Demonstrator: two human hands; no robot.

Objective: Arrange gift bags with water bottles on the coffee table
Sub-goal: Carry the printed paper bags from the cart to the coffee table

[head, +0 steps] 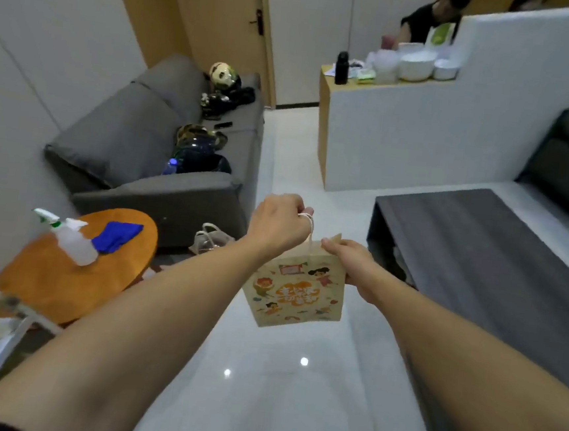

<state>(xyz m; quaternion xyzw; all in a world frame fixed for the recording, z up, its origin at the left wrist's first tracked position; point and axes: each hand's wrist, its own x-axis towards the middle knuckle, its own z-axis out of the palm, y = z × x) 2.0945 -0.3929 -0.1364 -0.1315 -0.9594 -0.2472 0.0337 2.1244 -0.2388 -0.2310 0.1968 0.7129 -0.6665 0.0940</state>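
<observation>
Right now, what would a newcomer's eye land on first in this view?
The printed gift bag hanging mid-frame above the glossy floor: the left hand holds its cord handle, the right hand pinches its top edge. Next, the dark coffee table to the right, then the blue cloth and spray bottle on the round wooden table at left.

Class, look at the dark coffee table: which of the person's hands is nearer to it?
Right. The right hand pinches the gift bag's top edge, just left of the coffee table. The left hand holds the handle, farther left.
</observation>
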